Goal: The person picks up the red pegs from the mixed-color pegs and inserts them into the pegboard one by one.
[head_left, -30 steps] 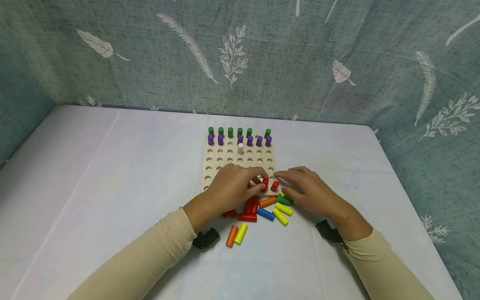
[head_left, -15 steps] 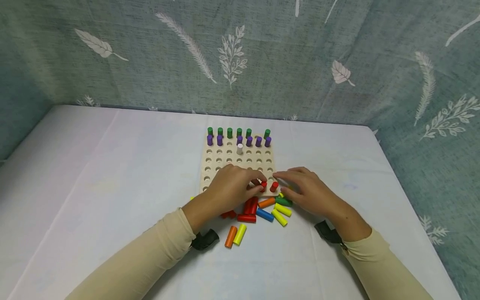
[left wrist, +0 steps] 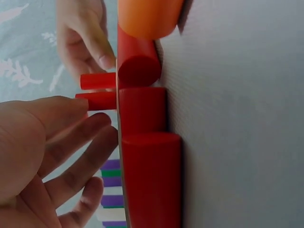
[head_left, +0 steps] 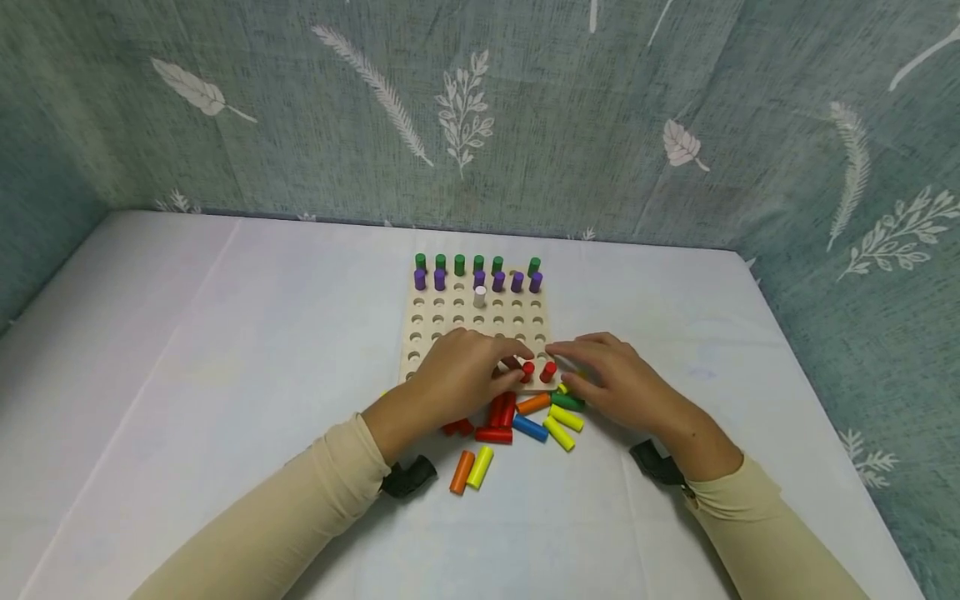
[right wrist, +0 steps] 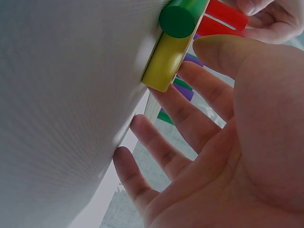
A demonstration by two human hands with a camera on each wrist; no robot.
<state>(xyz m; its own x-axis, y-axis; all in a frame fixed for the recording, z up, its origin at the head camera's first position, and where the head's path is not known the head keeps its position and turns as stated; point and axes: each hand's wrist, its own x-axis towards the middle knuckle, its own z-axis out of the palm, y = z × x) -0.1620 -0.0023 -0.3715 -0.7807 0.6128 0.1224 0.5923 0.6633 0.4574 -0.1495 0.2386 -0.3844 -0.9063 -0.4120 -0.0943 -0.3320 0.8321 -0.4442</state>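
Observation:
The pale wooden pegboard [head_left: 431, 329] carries rows of round holes. My left hand [head_left: 461, 371] is over its front part, thumb and index finger pinching a red peg [head_left: 528, 372] that stands upright in a front-row hole. In the left wrist view the thumb tip overlaps this red peg's [left wrist: 97, 101] upper end. Another red peg [head_left: 549, 372] stands just to its right. My right hand [head_left: 618, 375] lies at the board's right front corner, fingers extended and holding nothing. In the right wrist view its fingertips are beside a yellow peg [right wrist: 168, 61] and the board edge.
Green pegs [head_left: 460, 265] and purple pegs [head_left: 498, 282] fill much of the two back rows, with one white peg [head_left: 480, 297] before them. Loose red pegs [head_left: 494, 436], a blue peg [head_left: 530, 427], a green peg [head_left: 567, 402] and an orange peg [head_left: 462, 472] lie in front of the board.
The red peg between my left thumb and index finger has gone down slightly and now stands level with its neighbour. The right hand has barely moved.

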